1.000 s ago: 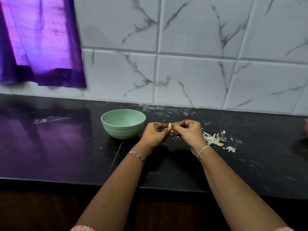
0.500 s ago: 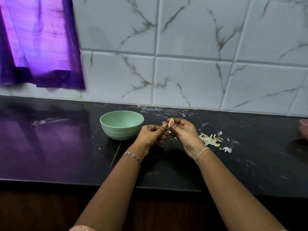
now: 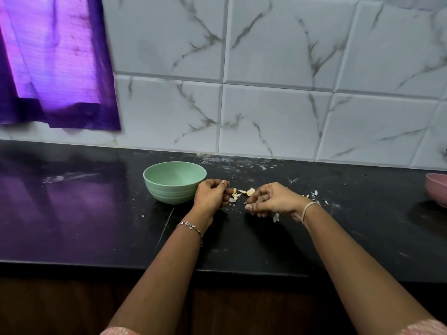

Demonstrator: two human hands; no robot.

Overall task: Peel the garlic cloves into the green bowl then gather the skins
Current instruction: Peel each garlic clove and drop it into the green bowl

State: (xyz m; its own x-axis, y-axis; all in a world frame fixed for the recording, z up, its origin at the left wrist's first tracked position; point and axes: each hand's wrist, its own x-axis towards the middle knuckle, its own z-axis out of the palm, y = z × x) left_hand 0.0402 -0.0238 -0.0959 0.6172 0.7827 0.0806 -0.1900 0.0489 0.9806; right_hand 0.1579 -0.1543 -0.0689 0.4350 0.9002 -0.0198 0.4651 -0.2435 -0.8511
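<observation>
The green bowl (image 3: 174,182) stands on the black counter (image 3: 96,213), just left of my left hand (image 3: 212,195). My left hand's fingers are curled and pinch pale bits of garlic skin (image 3: 235,196) at their tips. My right hand (image 3: 273,200) is a short way to the right and low over the counter. It holds a yellowish garlic clove (image 3: 251,191) at its fingertips. The inside of the bowl that I can see shows no cloves. More loose skins (image 3: 313,194) lie behind my right wrist, mostly hidden by it.
A pink bowl (image 3: 438,189) is cut off by the right edge. A purple curtain (image 3: 55,68) hangs at the top left over the tiled wall. A single skin flake (image 3: 275,217) lies under my right wrist. The counter's front edge runs below my forearms.
My hands have drawn apart and dropped toward the counter. The clove stayed with my right hand, and skin came away on the left hand's side.
</observation>
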